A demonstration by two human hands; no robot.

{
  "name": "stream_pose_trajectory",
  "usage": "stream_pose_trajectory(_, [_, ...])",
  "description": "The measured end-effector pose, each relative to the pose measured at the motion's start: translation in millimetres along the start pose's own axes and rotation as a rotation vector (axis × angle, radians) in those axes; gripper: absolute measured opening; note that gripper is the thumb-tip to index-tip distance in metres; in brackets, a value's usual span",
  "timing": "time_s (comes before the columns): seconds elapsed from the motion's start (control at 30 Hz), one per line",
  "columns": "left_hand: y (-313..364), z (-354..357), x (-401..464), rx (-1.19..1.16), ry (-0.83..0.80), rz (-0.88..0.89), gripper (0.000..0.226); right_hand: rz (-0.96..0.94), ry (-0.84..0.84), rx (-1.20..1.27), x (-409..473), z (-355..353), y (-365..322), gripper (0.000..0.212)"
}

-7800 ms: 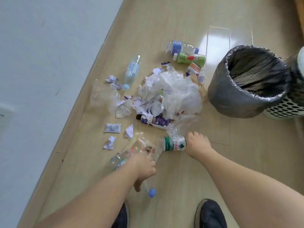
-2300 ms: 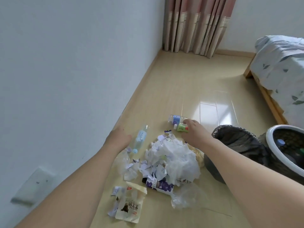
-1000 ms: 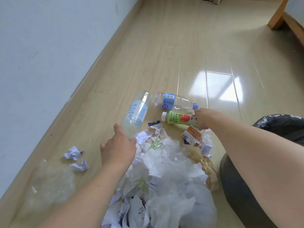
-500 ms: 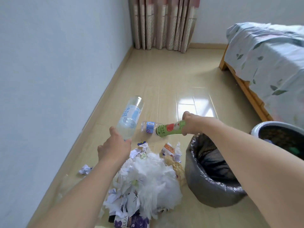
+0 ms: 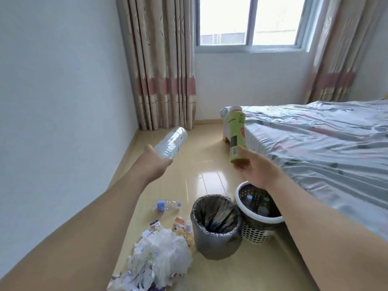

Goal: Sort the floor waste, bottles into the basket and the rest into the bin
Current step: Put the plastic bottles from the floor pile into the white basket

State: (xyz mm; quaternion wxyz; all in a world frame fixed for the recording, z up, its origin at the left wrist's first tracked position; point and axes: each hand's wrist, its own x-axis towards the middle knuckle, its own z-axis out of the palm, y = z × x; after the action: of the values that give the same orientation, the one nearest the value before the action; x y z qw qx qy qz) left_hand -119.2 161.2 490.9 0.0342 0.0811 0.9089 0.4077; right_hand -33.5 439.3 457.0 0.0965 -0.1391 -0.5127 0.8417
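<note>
My left hand (image 5: 156,162) grips a clear water bottle (image 5: 171,142) by its lower end, raised above the floor. My right hand (image 5: 255,168) holds a green bottle (image 5: 236,132) with a white cap nearly upright, high above the white perforated basket (image 5: 257,224), which has several bottles inside. The bin (image 5: 214,225) with a dark liner stands just left of the basket. A small clear bottle with a blue label (image 5: 165,205) lies on the floor left of the bin. A heap of white plastic and paper scraps (image 5: 161,257) lies in front of the bin.
A bed (image 5: 315,139) with a light patterned sheet fills the right side, close against the basket. A white wall runs along the left. Curtains (image 5: 163,66) and a window stand at the far end. An orange-and-white wrapper (image 5: 180,221) lies by the bin.
Both hands have risen higher with their bottles. The right hand has turned the green bottle upright and carried it right, over the basket. The view has tilted up toward the window.
</note>
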Motion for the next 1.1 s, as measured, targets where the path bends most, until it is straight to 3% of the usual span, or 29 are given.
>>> stream_pose_trajectory(0.1, [42.6,4.7,-13.6,0.055,-0.033,0.086,0.053,-0.048,-0.046,0.042,-28.2,-11.9,-23.1,0.045])
stream_pose_trajectory(0.2, [78.8,20.4,-19.8,0.06,-0.024,0.139,0.063,-0.102,0.021,-0.005,-39.9,-32.7,-42.3,0.034])
stream_pose_trajectory(0.33, [123.6,63.2,-15.1,0.087,-0.038,0.165,0.057,-0.142,0.265,-0.065,-31.2,-86.8,-66.1,0.021])
stream_pose_trajectory(0.6, [162.5,190.2,50.0,0.235,-0.157,0.261,0.036,-0.231,0.406,-0.252,38.2,-184.8,-39.1,0.004])
stream_pose_trajectory(0.83, [145.9,342.4,137.2,0.412,-0.323,0.379,0.031,-0.104,0.519,-0.558,134.5,-289.9,51.4,0.052])
stream_pose_trajectory(1.0, [107.1,443.4,182.3,0.59,-0.423,0.5,0.032,0.029,0.522,-0.616,180.5,-346.1,122.5,0.021])
stream_pose_trajectory(1.1, [75.0,489.0,195.7,0.65,-0.497,0.511,0.03,0.025,0.627,-0.744,200.6,-366.7,157.7,0.045])
